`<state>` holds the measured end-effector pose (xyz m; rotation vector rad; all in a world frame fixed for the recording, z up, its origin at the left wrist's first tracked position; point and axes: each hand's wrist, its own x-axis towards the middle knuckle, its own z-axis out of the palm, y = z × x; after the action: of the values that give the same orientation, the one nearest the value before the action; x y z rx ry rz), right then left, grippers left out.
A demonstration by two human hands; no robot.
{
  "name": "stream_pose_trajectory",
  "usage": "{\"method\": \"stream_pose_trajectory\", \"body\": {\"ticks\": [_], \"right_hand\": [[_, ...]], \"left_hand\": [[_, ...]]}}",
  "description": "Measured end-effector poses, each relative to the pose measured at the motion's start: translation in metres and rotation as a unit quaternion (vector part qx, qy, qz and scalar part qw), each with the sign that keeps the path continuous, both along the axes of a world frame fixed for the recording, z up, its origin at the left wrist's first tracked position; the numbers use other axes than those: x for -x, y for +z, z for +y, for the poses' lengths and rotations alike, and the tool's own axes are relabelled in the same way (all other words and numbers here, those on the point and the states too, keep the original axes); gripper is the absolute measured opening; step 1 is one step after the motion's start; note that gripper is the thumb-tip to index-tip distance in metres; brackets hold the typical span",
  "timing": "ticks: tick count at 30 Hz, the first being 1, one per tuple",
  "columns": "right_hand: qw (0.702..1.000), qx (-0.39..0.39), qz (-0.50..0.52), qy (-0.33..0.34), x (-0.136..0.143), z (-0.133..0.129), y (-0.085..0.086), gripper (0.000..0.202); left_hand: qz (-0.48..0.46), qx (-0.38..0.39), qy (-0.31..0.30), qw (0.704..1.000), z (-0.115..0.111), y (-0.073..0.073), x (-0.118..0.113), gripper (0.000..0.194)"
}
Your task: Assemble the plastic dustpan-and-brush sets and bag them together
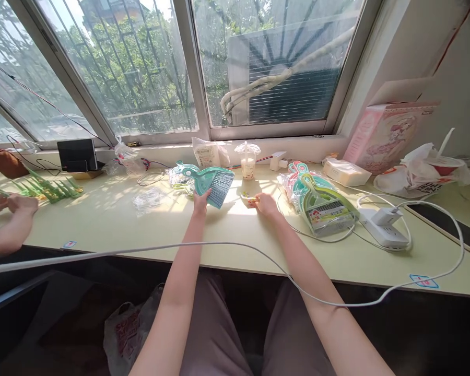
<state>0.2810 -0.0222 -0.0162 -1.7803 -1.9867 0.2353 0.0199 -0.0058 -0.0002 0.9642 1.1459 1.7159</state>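
the left hand [201, 202] is grasping a teal hand brush and dustpan set [208, 180], its fingers closing around the set's near lower edge, and the set is tilting above the pale yellow table [113, 224], its grey bristles facing right. the right hand [267, 205] is reaching to the tabletop beside it, its fingers curling and touching a small multicoloured piece [252, 201]; i cannot tell whether they are pinching it or only resting on it. just behind the teal set, more wrapped sets [177, 180] are lying, and a crumpled clear plastic wrapper [151, 200] is lying to the left. a lidded drink cup [248, 161] is standing beyond the right hand. to its right, a pile of bagged dustpan sets [326, 206] is lying near a white power strip [384, 230]. at far left, a co-worker's hands [22, 204] are working beside green artificial-looking stems [53, 187]; i cannot tell what their fingers are gripping.
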Motion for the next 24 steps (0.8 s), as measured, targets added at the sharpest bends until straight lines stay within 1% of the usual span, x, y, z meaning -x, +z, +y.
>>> {"method": "stream_pose_trajectory", "body": {"ticks": [2,3,5,7,9,11,13,14,16,19,21,24], "right_hand": [[0.996,-0.005,0.077,-0.046,0.0,0.002,0.006,0.033],[0.99,-0.022,0.121,-0.071,0.0,0.002,0.01,0.038],[0.974,-0.098,0.177,-0.104,0.004,-0.002,0.02,0.046],[0.964,-0.177,0.164,-0.11,0.012,-0.01,0.029,0.049],[0.966,-0.208,0.117,-0.096,0.027,-0.022,0.034,0.048],[0.979,-0.187,0.063,-0.046,0.044,-0.032,0.034,0.049],[0.99,-0.139,0.027,0.008,0.061,-0.039,0.029,0.052],[0.993,-0.115,0.021,0.021,0.068,-0.041,0.025,0.056],[0.996,-0.079,0.032,0.025,0.077,-0.042,0.019,0.065],[0.996,-0.059,0.069,0.013,0.081,-0.041,0.014,0.069],[0.994,-0.059,0.086,0.011,0.08,-0.041,0.013,0.066],[0.99,-0.076,0.12,-0.001,0.078,-0.04,0.014,0.055]], "left_hand": [[-0.001,0.018,0.011,1.0,0.001,-0.002,0.002,0.057],[-0.005,0.026,0.009,1.0,0.0,-0.003,0.001,0.056],[-0.014,0.039,-0.001,0.999,-0.001,-0.005,-0.003,0.055],[-0.027,0.041,-0.009,0.999,-0.005,-0.006,-0.011,0.055],[-0.049,0.035,-0.017,0.998,-0.009,-0.006,-0.022,0.055],[-0.068,0.024,-0.033,0.997,-0.014,-0.006,-0.034,0.054],[-0.068,0.011,-0.05,0.996,-0.018,-0.006,-0.045,0.056],[-0.062,0.007,-0.052,0.997,-0.019,-0.007,-0.05,0.058],[-0.052,0.004,-0.051,0.997,-0.021,-0.008,-0.056,0.063],[-0.061,0.004,-0.062,0.996,-0.022,-0.011,-0.061,0.07],[-0.068,-0.003,-0.068,0.995,-0.021,-0.013,-0.062,0.074],[-0.059,-0.012,-0.057,0.997,-0.018,-0.015,-0.06,0.08]]}}
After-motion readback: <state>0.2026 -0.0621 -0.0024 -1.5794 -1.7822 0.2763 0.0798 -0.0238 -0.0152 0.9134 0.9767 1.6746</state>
